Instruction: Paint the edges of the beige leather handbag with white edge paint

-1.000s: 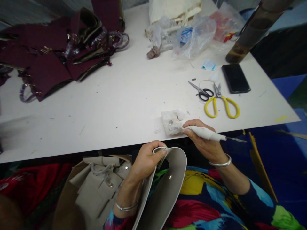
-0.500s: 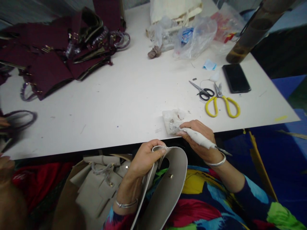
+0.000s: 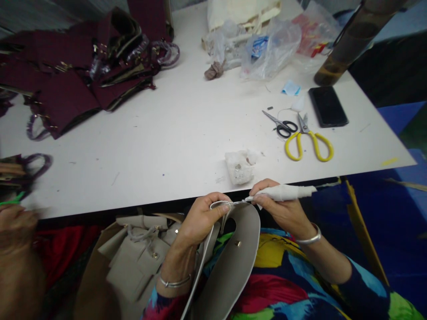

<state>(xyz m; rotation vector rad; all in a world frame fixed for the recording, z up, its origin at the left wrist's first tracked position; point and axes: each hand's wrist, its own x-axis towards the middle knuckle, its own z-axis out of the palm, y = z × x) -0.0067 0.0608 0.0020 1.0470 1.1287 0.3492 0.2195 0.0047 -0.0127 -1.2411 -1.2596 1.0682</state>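
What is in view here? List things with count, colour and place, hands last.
Table: one, white, centre
Maroon bags: several, maroon, table's left
Cloth bag: one, cream, far side
Plastic bags: several, mostly clear, beside it
Crumpled lump: one, brown, before them
Bottle: one, brownish, upper right
Phone: one, black, table's right
Scrap: one, light blue, left of phone
Scissors: two pairs, yellow-handled and black-handled, table's right
Pad: one, whitish, near edge
Beige bags: several, beige, lower left
Red cloth: one, red, lower left
Bag piece: one, grey, in left hand
Wrapped tool: one, white, in right hand
Co-worker's hand: one, left edge
Bracelets: two, silver, wrists
Left hand: one, bare, lower centre
Right hand: one, bare, right of it
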